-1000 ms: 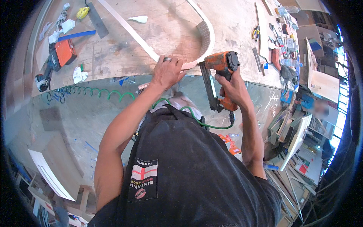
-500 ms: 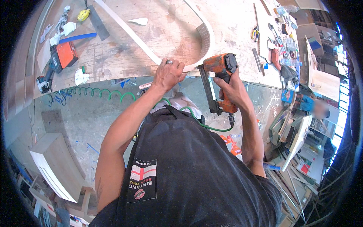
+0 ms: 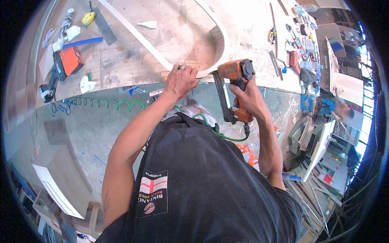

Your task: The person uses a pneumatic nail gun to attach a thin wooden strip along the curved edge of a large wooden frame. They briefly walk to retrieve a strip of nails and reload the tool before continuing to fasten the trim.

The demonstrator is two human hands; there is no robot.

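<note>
Right grip clamped round one orange nail gun — left grip clamped on one curved pale strip.

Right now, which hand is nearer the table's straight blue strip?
Left: in view, the left hand is below and right of the blue strip; the right hand sits farther right.

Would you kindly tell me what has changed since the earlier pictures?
The workbench sits slightly lower in the picture, seemingly from a small camera tilt. In the right background, the co-worker has shifted posture, head a little farther right. Nothing was taken hold of or let go: the left hand remains on the curved kerfed strip, the right hand around the orange nail gun.
</note>
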